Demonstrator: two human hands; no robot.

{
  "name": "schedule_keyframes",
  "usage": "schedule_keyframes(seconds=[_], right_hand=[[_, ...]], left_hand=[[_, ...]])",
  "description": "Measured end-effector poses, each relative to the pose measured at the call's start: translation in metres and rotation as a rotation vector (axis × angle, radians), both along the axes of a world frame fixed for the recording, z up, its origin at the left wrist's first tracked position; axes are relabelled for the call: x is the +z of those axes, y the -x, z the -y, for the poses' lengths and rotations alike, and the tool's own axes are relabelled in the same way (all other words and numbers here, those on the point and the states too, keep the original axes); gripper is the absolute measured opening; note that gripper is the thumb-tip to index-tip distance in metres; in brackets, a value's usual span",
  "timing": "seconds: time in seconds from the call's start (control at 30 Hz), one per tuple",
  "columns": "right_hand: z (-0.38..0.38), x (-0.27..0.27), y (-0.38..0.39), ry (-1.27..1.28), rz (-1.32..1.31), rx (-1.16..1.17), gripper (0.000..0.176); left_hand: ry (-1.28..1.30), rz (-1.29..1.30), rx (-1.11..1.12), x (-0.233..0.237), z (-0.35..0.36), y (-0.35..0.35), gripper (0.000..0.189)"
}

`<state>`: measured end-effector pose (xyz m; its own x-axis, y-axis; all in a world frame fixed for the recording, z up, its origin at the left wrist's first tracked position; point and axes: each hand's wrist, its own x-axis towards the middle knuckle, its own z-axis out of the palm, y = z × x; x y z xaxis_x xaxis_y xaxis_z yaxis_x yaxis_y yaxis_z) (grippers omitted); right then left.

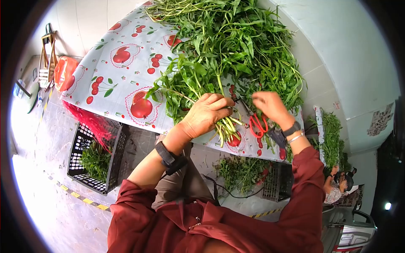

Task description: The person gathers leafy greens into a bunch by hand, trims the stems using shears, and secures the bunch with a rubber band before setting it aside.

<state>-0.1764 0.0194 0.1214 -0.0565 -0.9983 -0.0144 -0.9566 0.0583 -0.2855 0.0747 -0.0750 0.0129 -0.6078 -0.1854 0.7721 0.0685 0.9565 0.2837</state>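
Observation:
My left hand point(209, 112) is closed around the stems of a bunch of leafy greens point(185, 80). Its leaves spread out beyond my knuckles, and the pale cut stem ends stick out below my fingers toward the table's front edge. To the right, my right hand point(270, 105) hovers with slightly bent, motion-softened fingers and nothing visible in them. Just below its fingers lie scissors with red handles point(258, 125), blades pointing up and left. Beyond both hands rises a large heap of loose greens point(236, 38).
A cherry-patterned tablecloth point(122, 78) covers the table. Pink plastic strands point(90, 124) hang over its left edge above a black crate point(116, 160) with greens inside. More greens point(242, 170) lie below the front edge, beside another crate point(278, 181). People point(339, 183) are at far right.

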Motion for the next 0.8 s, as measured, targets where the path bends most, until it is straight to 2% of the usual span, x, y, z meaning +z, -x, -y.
schedule_keyframes(seconds=[0.13, 0.3, 0.33, 0.43, 0.53, 0.7, 0.8], right_hand=[[0.063, 0.025, -0.021, 0.207, -0.096, 0.232, 0.014], [0.137, 0.024, -0.045, 0.373, -0.251, 0.430, 0.018], [0.147, 0.022, -0.047, 0.372, -0.247, 0.433, 0.018], [0.173, 0.015, -0.053, 0.266, -0.447, 0.465, 0.034], [0.188, 0.008, -0.047, 0.193, -0.551, 0.473, 0.036], [0.184, 0.006, -0.035, 0.251, -0.472, 0.493, 0.037], [0.158, 0.024, -0.033, 0.484, -0.197, 0.366, 0.025]], left_hand=[[0.032, -0.008, -0.001, -0.001, 0.001, 0.002, 0.031], [0.014, -0.012, -0.005, -0.002, 0.000, 0.003, 0.032], [0.013, -0.009, -0.002, -0.002, 0.000, 0.002, 0.032], [-0.009, 0.001, -0.018, -0.001, -0.001, 0.002, 0.035], [-0.016, 0.008, -0.024, -0.001, -0.001, 0.002, 0.035], [-0.017, -0.011, -0.018, 0.000, -0.002, 0.002, 0.036], [0.002, 0.009, -0.026, 0.001, -0.001, 0.001, 0.036]])
